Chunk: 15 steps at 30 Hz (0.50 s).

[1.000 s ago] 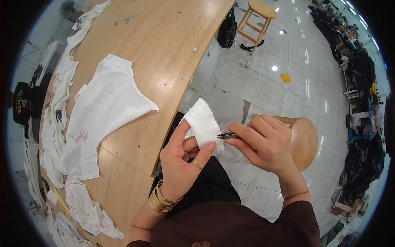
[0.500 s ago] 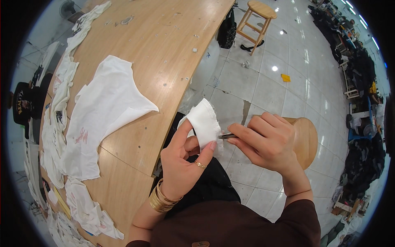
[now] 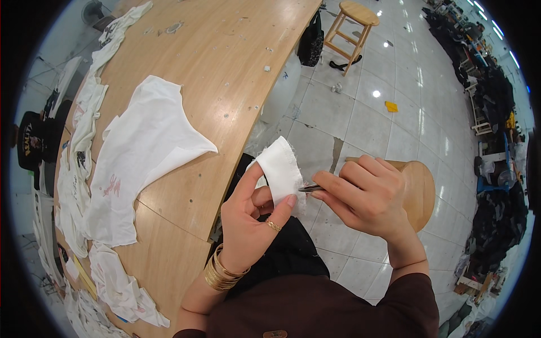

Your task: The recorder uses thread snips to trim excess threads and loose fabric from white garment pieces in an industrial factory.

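Note:
Held above my lap is a folded piece of white fabric (image 3: 282, 169) with a frayed right edge. My left hand (image 3: 248, 219) is closed on it, the thumb pressing its lower front and a finger behind the upper part. In a pinch, my right hand (image 3: 366, 194) grips small dark metal tweezers (image 3: 310, 188). Their tips touch the fabric's frayed edge, close to my left thumb. Whether a thread is caught between the tips is too small to tell. On the table to the left lies a flat white garment piece (image 3: 147, 132) with a small reddish print.
The wooden table (image 3: 225, 67) fills the left side, with more white garment pieces (image 3: 73, 186) piled along its far left. One wooden stool (image 3: 418, 194) stands beside my right arm, another stool (image 3: 359, 14) farther off. Dark clothing piles (image 3: 496, 225) line the right side.
The tweezers and my right hand have shifted very slightly, the tips now lying a little over the fabric's edge. My left hand and the fabric stay almost in place.

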Motion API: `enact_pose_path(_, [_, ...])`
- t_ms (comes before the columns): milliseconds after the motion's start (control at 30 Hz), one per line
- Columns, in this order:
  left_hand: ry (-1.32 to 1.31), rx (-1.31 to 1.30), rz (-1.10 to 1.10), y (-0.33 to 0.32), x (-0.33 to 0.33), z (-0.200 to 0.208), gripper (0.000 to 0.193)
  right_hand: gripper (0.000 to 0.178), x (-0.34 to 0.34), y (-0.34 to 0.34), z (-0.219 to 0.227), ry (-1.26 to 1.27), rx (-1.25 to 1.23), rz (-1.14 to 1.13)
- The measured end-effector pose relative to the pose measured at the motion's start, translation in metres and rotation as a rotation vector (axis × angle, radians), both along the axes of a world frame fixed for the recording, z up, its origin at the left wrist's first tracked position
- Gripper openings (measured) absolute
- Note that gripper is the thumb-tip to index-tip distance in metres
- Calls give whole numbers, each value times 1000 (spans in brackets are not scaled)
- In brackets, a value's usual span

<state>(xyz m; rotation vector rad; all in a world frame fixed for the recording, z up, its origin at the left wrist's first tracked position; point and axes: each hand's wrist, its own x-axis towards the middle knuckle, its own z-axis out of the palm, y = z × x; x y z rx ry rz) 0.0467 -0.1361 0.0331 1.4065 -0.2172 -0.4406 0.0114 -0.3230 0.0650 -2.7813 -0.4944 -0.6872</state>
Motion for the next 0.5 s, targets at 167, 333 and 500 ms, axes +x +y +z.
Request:
enact_pose_path(167, [-135,67,21,0,-3,-4,58,23,0,-3,-2,45,-45,36])
enact_pose_path(333, [-35,22,-30,3,1,-5,59,21,2,-4,-10,83,26,60])
enact_pose_path(500, [85,-44,-50,4,5,-1,60,19,5,-3,-14,127,128,69])
